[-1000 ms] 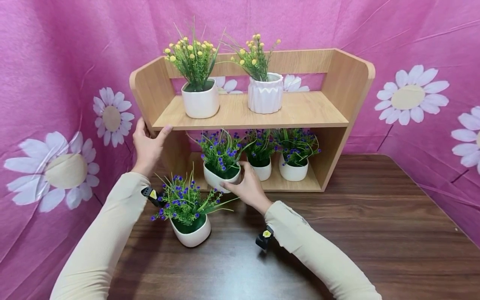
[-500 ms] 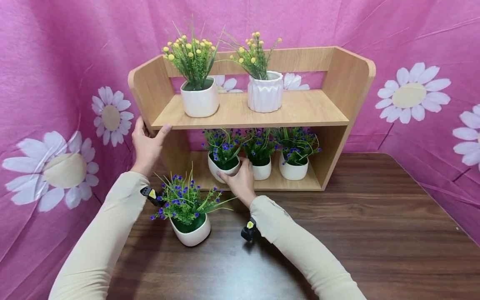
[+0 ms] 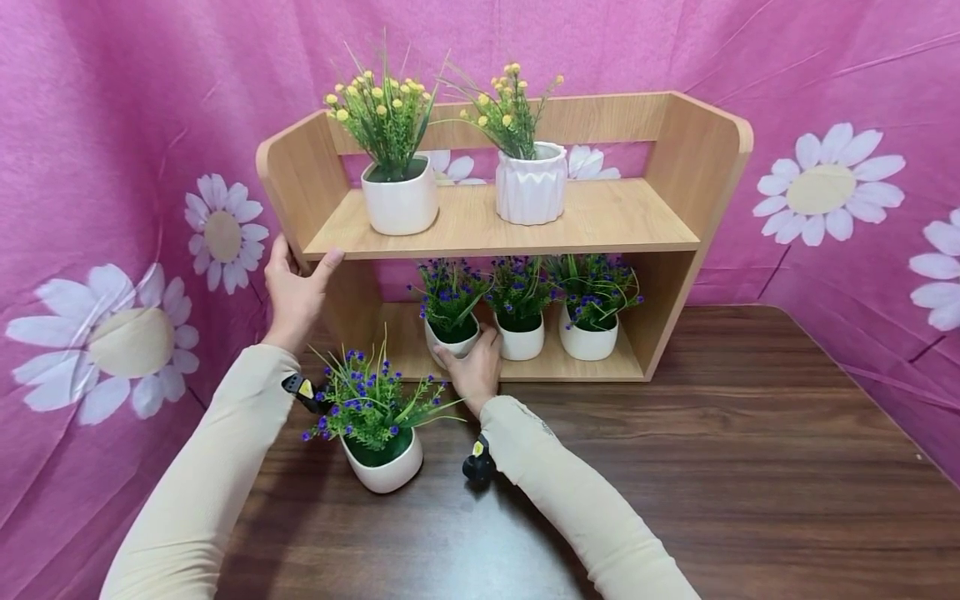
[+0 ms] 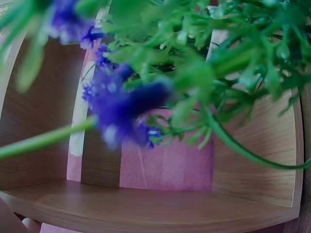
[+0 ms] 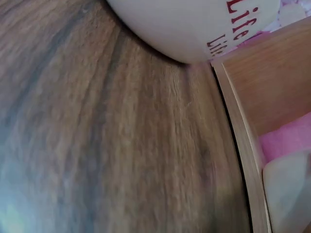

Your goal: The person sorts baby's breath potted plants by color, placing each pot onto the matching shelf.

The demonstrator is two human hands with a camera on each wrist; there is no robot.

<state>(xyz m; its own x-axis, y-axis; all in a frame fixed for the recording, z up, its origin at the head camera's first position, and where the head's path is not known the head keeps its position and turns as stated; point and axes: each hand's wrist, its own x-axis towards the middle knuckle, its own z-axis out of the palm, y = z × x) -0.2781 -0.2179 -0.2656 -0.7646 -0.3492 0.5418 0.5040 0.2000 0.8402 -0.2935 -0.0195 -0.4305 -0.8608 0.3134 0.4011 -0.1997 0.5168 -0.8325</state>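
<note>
My left hand (image 3: 295,296) grips the left side of a two-tier wooden shelf (image 3: 600,221), thumb on the front edge of the upper board. My right hand (image 3: 477,364) holds a white flowerpot (image 3: 444,338) with purple flowers at the front of the lower tier, thumb at its front and fingers along its right side. Another purple-flowered white pot (image 3: 390,468) stands on the table below my left hand. Its blooms (image 4: 114,104) fill much of the left wrist view, and red lettering marks this pot (image 5: 194,24) in the right wrist view.
To the right on the lower tier stand two more purple-flowered pots (image 3: 521,340) (image 3: 590,339). Up top are a smooth white pot (image 3: 401,204) and a ribbed one (image 3: 531,192), both with yellow flowers. The brown table (image 3: 757,442) meets a pink flowered cloth (image 3: 825,50).
My right hand has moved the flowerpot back and slightly right into the lower tier, beside the middle pot there. The left hand has stayed on the shelf's side.
</note>
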